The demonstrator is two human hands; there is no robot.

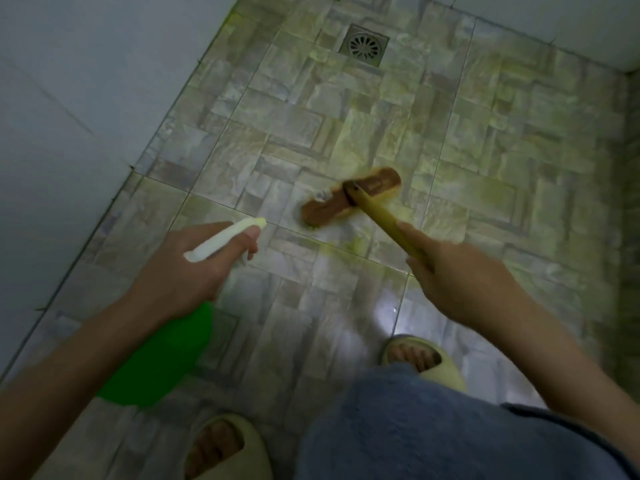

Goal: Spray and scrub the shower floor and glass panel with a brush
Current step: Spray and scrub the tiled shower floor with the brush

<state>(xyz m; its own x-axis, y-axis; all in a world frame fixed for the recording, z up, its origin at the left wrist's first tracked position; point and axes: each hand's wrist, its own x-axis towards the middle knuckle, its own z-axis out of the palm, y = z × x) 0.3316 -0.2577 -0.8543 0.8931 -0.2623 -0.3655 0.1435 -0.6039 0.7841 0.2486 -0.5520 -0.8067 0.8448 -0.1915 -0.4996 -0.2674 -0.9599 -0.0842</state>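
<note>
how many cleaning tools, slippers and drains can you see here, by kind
spray bottle: 1
brush: 1
slippers: 2
floor drain: 1
total: 5

Surfaces noted: floor tiles (485,150) stone-look relief, glossy, reflecting light near the feet. The drain grate (364,46) is dull metal. The brush (349,197) has a brown, wood-like head and a matt yellowish handle. The spray bottle (162,358) is smooth green plastic with a white plastic head. The slippers (446,372) look matt and foam-like.
</note>
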